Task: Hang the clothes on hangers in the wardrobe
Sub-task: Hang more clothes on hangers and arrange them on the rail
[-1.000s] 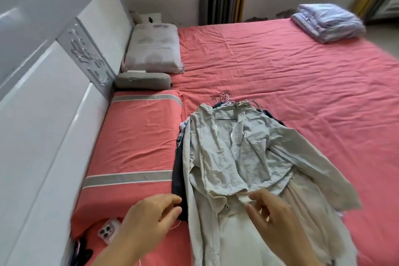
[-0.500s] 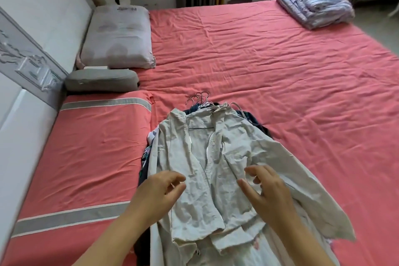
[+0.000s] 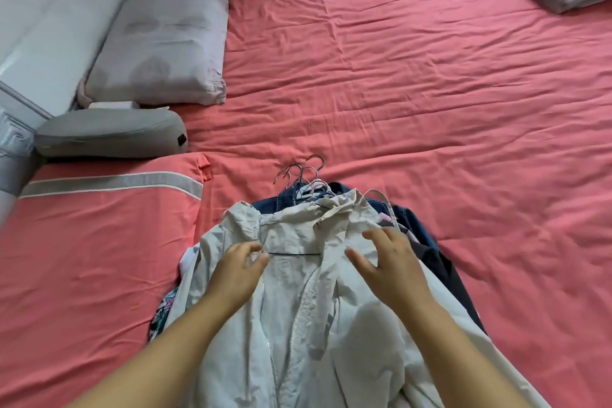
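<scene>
Both hands over the pale jacket (image 3: 298, 275) atop the bed's (image 3: 430, 93) clothes pile, collar and hanger hooks (image 3: 301, 172) pointing away. Left hand (image 3: 236, 272) and right hand (image 3: 390, 262) flank the collar, fingers spread, gripping nothing.

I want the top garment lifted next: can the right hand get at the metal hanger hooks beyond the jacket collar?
Probably yes. The right hand hovers open over the pale jacket, and the hanger hooks lie uncovered on the red sheet just past the collar, with nothing between.
</scene>
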Motion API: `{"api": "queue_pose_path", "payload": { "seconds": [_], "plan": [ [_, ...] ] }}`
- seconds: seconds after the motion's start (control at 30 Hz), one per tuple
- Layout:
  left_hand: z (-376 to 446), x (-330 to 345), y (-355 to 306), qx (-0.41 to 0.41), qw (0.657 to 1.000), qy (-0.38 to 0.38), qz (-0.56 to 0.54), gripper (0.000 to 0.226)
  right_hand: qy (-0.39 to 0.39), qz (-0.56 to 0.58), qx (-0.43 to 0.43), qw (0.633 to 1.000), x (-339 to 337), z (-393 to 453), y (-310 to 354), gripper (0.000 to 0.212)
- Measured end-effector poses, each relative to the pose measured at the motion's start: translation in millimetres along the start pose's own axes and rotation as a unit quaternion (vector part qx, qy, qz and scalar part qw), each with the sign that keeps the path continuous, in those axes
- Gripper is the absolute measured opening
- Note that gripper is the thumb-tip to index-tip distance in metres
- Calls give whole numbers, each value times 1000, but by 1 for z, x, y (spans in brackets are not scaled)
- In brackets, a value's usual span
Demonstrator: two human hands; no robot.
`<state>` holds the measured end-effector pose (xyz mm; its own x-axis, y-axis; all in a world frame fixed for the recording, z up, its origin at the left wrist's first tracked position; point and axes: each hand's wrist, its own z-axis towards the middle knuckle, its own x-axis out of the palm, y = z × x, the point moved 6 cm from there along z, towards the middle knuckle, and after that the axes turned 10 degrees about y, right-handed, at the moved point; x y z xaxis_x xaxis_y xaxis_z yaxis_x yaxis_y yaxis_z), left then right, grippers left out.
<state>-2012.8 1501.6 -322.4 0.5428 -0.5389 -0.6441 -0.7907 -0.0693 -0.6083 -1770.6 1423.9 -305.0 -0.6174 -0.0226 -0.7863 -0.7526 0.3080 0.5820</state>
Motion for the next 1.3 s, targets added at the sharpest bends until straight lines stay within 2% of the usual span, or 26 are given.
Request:
{"api": "queue_pose_path", "payload": {
  "seconds": [0.07,0.2,0.33,0.43,0.53,0.6,0.67,0.7,0.83,0.93,1.03,1.13,1.2,1.3],
  "plan": [
    [31,-2,7,-17,999,-41,14,32,1,-18,1,1000,11,24,-8,40],
    [80,-5,10,0,986,-102,131,41,5,-52,21,998,32,61,-24,48],
    [114,5,19,-44,965,-43,255,48,42,-98,46,993,48,79,-36,54],
    [126,10,24,-57,959,-25,278,43,65,-98,49,992,56,85,-43,55],
    [128,3,16,-21,953,-80,292,27,74,-77,47,993,58,85,-42,61],
    [121,-7,6,24,958,-124,256,20,74,-65,50,994,55,80,-39,74],
    [106,-19,-3,74,967,-161,184,14,40,-52,37,997,45,70,-30,88],
    [97,-24,-6,102,968,-168,153,13,14,-38,26,999,37,64,-24,88],
    [41,-50,-25,218,954,-180,101,33,-106,13,-56,993,-5,33,11,63],
    [-1,-73,-37,276,942,-182,60,31,-132,63,-84,986,-34,2,39,55],
    [-45,-99,-46,311,932,-177,46,32,-139,150,-67,977,-64,-37,70,67],
    [-96,-130,-58,347,919,-186,34,31,-121,101,-116,981,-87,-79,110,88],
    [-137,-155,-65,371,907,-193,33,30,-127,64,-134,981,-106,-109,144,79],
    [-206,-190,-71,416,889,-188,26,28,-199,60,-149,967,-136,-160,193,44]
  ]
}}
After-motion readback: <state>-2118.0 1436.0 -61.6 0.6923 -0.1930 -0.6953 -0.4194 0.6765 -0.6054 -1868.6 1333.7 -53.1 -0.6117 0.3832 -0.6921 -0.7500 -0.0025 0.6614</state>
